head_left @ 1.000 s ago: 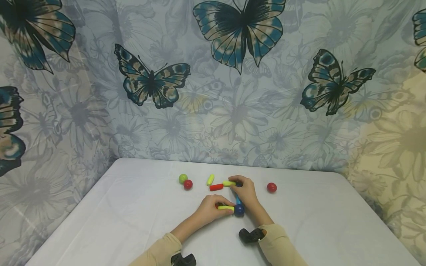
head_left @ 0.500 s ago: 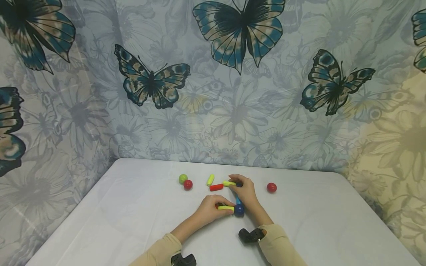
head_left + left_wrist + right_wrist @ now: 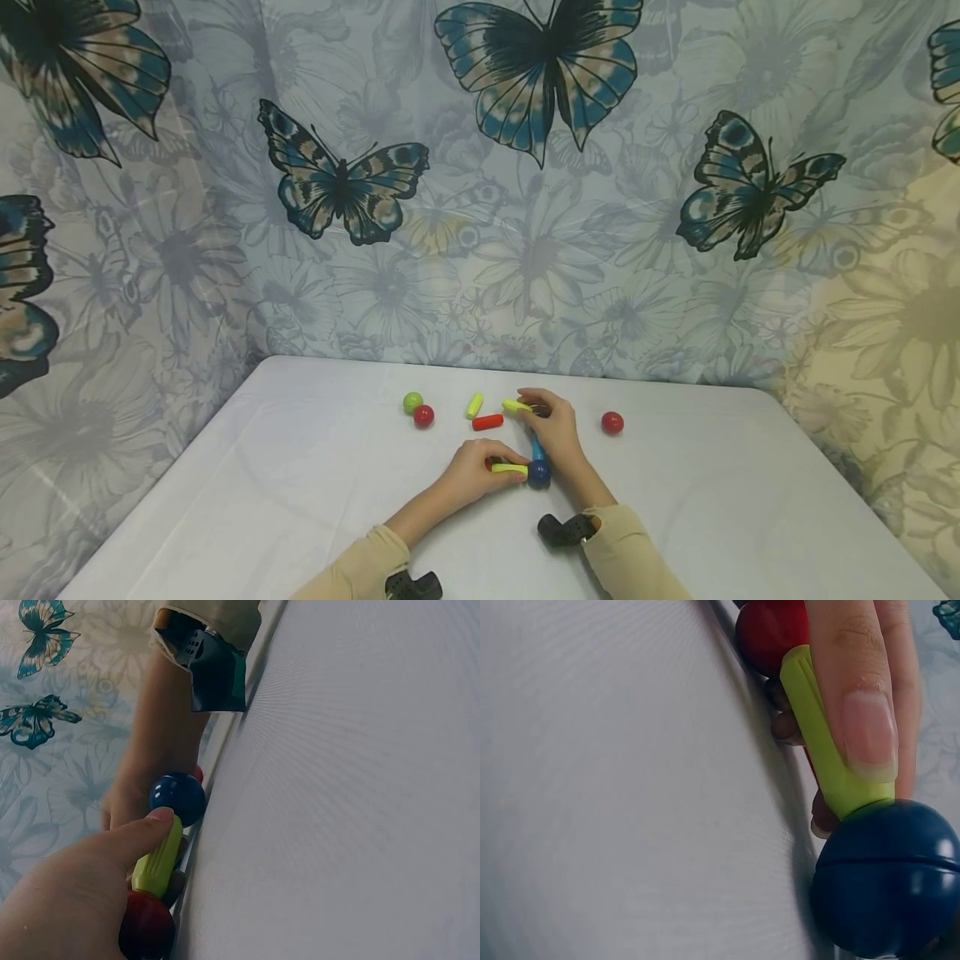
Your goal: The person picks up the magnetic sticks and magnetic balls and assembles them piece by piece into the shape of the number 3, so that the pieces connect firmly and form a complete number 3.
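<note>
In the head view my left hand (image 3: 476,471) pinches a yellow-green toy stick (image 3: 509,468). That stick joins a dark blue ball (image 3: 538,474) to a red ball (image 3: 146,924), seen more fully in the left wrist view. From the blue ball a light blue stick (image 3: 537,450) runs away from me toward my right hand (image 3: 557,429). My right hand holds another yellow-green stick (image 3: 514,406), its free end pointing left. A dark ball at that stick's inner end is mostly hidden by the fingers. In the right wrist view, the left thumb (image 3: 870,735) presses along the near stick.
Beyond my hands lie a loose red stick (image 3: 487,422) and a yellow-green stick lying loose (image 3: 474,406). A green ball (image 3: 412,403) and a red ball beside it (image 3: 423,417) lie farther left. Another red ball on the right (image 3: 612,423) stands alone on the white table (image 3: 712,500).
My right hand has shifted slightly up in the head view, and the stick's left end has risen and tilted away from the loose red stick. The left hand has stayed in place.
</note>
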Action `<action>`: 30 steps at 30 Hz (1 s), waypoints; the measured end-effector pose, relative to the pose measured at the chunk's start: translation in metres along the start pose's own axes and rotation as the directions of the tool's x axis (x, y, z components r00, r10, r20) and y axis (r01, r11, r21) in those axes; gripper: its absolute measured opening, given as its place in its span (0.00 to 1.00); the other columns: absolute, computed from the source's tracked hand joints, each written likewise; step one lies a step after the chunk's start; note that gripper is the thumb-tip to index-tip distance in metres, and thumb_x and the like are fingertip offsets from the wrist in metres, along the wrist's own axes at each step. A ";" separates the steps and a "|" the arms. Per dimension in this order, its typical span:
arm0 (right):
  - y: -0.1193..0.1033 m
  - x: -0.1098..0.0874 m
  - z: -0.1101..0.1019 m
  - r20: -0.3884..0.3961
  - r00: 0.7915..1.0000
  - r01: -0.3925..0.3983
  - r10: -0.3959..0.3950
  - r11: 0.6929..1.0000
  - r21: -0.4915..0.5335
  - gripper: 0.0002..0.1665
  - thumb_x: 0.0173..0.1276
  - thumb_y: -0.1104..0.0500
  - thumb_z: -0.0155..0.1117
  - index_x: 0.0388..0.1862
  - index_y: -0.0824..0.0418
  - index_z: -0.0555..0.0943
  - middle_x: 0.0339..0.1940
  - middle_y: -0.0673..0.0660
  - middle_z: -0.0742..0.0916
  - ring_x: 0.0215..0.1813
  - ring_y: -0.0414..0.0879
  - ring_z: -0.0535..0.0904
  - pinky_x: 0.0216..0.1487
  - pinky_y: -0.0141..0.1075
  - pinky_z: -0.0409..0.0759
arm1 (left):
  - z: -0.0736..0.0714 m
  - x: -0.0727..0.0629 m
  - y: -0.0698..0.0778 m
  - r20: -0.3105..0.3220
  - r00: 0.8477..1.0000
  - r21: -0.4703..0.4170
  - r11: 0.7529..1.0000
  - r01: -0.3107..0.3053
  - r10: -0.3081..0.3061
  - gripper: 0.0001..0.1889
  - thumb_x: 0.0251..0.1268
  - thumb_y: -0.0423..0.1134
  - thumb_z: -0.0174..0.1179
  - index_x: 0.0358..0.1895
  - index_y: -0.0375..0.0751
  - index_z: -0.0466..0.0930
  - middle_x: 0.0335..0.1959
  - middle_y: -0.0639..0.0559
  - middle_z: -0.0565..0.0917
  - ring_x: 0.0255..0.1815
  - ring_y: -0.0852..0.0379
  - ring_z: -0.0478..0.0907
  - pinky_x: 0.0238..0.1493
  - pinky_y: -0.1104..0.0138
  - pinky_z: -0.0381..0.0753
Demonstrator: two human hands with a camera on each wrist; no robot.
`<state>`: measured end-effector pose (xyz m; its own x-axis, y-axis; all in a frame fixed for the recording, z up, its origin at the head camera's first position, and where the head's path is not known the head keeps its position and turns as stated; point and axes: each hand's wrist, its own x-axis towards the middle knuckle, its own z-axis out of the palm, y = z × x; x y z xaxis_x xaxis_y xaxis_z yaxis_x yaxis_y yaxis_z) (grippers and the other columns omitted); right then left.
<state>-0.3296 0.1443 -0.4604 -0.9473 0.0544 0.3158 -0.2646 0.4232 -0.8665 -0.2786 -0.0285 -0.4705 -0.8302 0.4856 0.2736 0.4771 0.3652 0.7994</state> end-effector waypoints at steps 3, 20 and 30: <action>0.000 0.002 -0.002 -0.024 1.000 -0.008 0.009 1.000 0.026 0.18 0.61 0.68 0.68 0.51 0.62 0.84 0.47 0.60 0.89 0.52 0.54 0.84 0.56 0.46 0.82 | 0.000 0.000 0.001 0.004 1.000 0.000 1.000 0.005 -0.005 0.11 0.57 0.47 0.70 0.43 0.52 0.89 0.39 0.58 0.90 0.36 0.72 0.76 0.37 0.76 0.74; 0.012 0.001 -0.021 -0.208 0.972 -0.119 0.107 0.992 -0.047 0.14 0.61 0.67 0.66 0.47 0.67 0.83 0.49 0.65 0.87 0.53 0.56 0.81 0.58 0.46 0.78 | 0.000 -0.001 0.002 0.009 0.999 -0.015 0.999 0.040 -0.040 0.11 0.56 0.48 0.70 0.43 0.54 0.89 0.39 0.61 0.89 0.36 0.71 0.76 0.39 0.76 0.75; 0.019 0.000 -0.027 -0.205 0.970 -0.147 0.127 0.985 -0.086 0.15 0.60 0.69 0.65 0.48 0.69 0.83 0.49 0.68 0.86 0.52 0.58 0.81 0.57 0.50 0.79 | 0.000 -0.001 0.001 0.001 0.999 -0.016 0.999 0.032 -0.032 0.11 0.56 0.48 0.70 0.43 0.54 0.89 0.39 0.61 0.89 0.34 0.71 0.75 0.37 0.76 0.74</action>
<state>-0.3296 0.1762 -0.4664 -0.9160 0.2919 0.2754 -0.1054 0.4872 -0.8669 -0.2772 -0.0285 -0.4701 -0.8451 0.4740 0.2472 0.4452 0.3681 0.8162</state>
